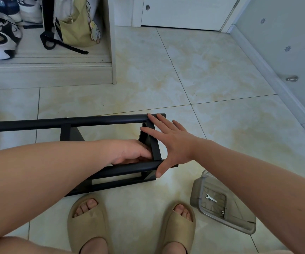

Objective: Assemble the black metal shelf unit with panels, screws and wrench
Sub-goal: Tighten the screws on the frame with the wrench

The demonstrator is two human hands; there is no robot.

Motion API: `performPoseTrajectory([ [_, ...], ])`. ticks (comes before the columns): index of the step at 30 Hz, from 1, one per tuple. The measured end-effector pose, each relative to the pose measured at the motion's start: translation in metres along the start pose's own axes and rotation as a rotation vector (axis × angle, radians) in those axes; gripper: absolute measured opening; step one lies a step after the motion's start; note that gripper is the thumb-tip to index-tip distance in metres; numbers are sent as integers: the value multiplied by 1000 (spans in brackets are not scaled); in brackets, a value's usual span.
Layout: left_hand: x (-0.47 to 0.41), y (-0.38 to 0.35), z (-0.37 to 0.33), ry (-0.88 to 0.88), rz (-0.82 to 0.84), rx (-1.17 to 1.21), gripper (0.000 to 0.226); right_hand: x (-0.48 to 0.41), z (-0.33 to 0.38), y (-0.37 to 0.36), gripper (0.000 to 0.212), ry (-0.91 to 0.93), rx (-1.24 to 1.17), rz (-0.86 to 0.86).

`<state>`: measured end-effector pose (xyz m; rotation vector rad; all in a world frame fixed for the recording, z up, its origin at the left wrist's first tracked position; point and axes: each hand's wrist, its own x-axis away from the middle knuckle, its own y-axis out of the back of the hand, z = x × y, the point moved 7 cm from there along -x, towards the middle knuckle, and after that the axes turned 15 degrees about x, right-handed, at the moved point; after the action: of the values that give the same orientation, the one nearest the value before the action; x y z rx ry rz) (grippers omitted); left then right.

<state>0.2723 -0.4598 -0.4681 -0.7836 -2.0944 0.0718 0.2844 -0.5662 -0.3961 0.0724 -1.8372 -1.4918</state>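
Quite a bit is hidden here. The black metal tube-and-panel shelf frame (100, 121) lies on its side on the cream marble-look floor tiles (203, 79), right in front of the person's beige foam slides (87, 222). Its far tube runs off the left edge of the view, and the left forearm covers most of the near side, so how long the whole thing is doesn't show.

The left hand (129, 153) sits inside the frame, just above the near black tube (129, 169). Its fingers curl toward the flat black cross strip (156, 153) at the right end, but the tips disappear behind that strip. I honestly can't tell if it's gripping something or just resting there.

The right hand (168, 142) is easy to read. It comes in from the right with the palm down, fingers straight and fanned apart. The fingertips lie on the cross strip and the end of the far tube, and the thumb reaches down onto the end of the near tube.

A second black cross panel (68, 132) sits further left.

Off to the right lies a grey see-through plastic tray (195, 191). In it are a small silver flat wrench (211, 198) and a tiny speck that looks like a screw (222, 212), too small to be sure.
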Motion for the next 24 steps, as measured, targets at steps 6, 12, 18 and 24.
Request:
performPoseTrajectory([
  [6, -1, 2, 0, 16, 14, 99, 23, 1, 0, 1, 138, 4, -3, -6],
  [12, 3, -1, 4, 70, 54, 41, 16, 0, -1, -1, 138, 8, 0, -8],
  [18, 1, 0, -1, -1, 18, -9, 17, -1, -2, -2, 137, 10, 0, -16],
  [24, 15, 6, -4, -17, -27, -137, 14, 0, -1, 0, 137, 0, 43, -2],
])
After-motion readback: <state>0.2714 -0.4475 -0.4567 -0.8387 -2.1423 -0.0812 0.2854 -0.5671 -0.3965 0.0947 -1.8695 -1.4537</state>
